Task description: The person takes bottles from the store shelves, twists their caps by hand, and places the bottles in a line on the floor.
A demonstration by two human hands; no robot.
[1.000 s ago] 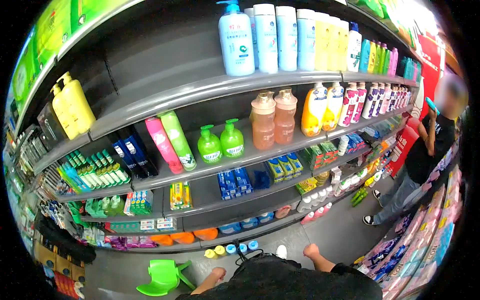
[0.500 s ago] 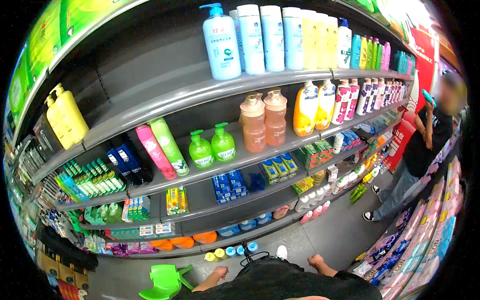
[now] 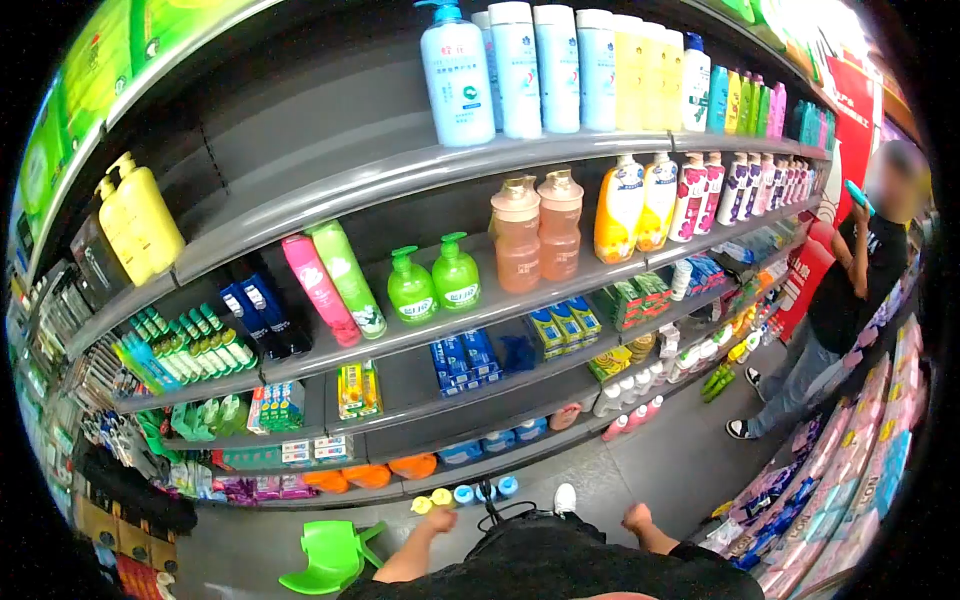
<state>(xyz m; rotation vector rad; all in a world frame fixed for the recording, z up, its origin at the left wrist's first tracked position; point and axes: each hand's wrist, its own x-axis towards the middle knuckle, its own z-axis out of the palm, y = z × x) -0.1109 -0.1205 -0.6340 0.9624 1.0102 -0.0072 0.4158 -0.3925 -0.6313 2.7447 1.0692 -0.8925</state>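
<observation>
Bottles [image 3: 441,496], yellow, now partly hidden behind risen left hand [image 3: 437,519].

I hold my curled left hand [image 3: 438,519] well apart from my curled right hand [image 3: 636,517], bare forearms [image 3: 405,556] behind them.

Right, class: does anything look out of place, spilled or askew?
Yellow containers and blue containers stand on the floor, oddly, when most goods sit on the shelves. A green chair is there too. No spill shows.
</observation>
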